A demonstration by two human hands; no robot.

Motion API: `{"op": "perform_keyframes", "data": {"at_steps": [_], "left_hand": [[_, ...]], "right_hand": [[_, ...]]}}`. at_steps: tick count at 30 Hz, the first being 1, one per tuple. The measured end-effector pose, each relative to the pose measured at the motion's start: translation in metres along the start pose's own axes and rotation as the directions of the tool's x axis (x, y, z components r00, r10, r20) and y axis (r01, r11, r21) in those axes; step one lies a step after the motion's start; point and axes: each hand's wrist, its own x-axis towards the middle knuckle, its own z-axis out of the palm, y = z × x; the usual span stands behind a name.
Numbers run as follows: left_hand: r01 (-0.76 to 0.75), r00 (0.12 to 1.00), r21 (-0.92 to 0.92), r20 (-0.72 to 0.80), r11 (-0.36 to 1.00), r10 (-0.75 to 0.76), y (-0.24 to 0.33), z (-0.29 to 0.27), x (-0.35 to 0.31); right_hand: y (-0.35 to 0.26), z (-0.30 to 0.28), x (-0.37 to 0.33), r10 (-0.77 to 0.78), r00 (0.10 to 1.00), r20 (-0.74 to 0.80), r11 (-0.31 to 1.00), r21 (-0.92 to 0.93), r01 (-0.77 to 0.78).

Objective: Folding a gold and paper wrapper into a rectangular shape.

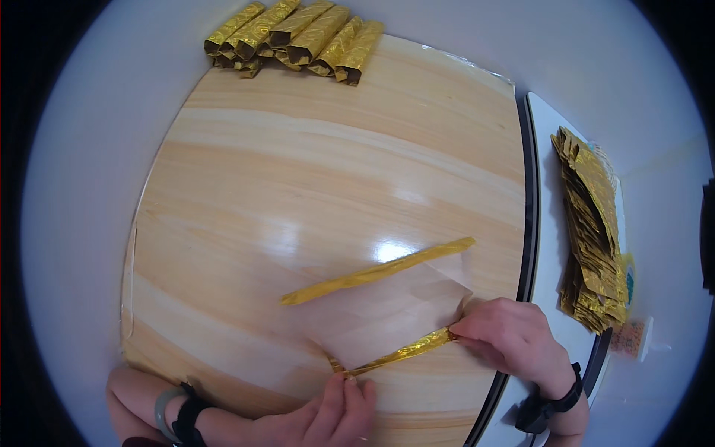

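Sheet (380, 309), one: thin, creased, pale brown face, with two gold borders (380, 270), shiny and folded, along its far and near edges; at the near right of the table (298, 171), between the hands. Left hand (339, 411), one: fingertips pinched together on the sheet's near left corner. Right hand (510, 335), one: thumb and fingers gripping the right end of the near border. Table, one: pale, glossy wood grain. Tubes (320, 33), at least six: embossed gold, open-ended, piled far left; lower ones overlap uncountably. Stack (596, 231), one: crinkled gold leaves, right.
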Motion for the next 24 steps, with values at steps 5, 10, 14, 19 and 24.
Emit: {"op": "perform_keyframes", "data": {"at_steps": [5, 10, 14, 19, 24], "left_hand": [[-0.035, 0.999, -0.017, 0.028, 0.999, 0.035, -0.001, -0.001, -0.001], [-0.018, 0.997, -0.035, 0.069, 0.999, 0.020, 0.002, 0.000, 0.001], [-0.113, 0.984, 0.060, 0.145, 0.992, 0.104, 0.002, 0.010, 0.003], [-0.069, 0.990, 0.053, 0.125, 0.996, 0.062, 0.003, 0.016, 0.002], [-0.068, 0.985, 0.047, 0.162, 0.997, 0.060, 0.004, 0.016, 0.001]], "right_hand": [[-0.002, -0.009, 0.008, -0.185, 0.982, 0.045, 0.971, -0.148, 0.189], [0.001, -0.012, 0.015, -0.175, 0.977, 0.118, 0.971, -0.143, 0.191], [0.003, -0.008, 0.021, -0.148, 0.979, 0.140, 0.987, -0.043, 0.156], [0.002, -0.004, 0.018, -0.119, 0.988, 0.102, 0.993, 0.011, 0.119], [0.000, -0.004, 0.019, -0.083, 0.990, 0.112, 0.995, 0.058, 0.077]]}}
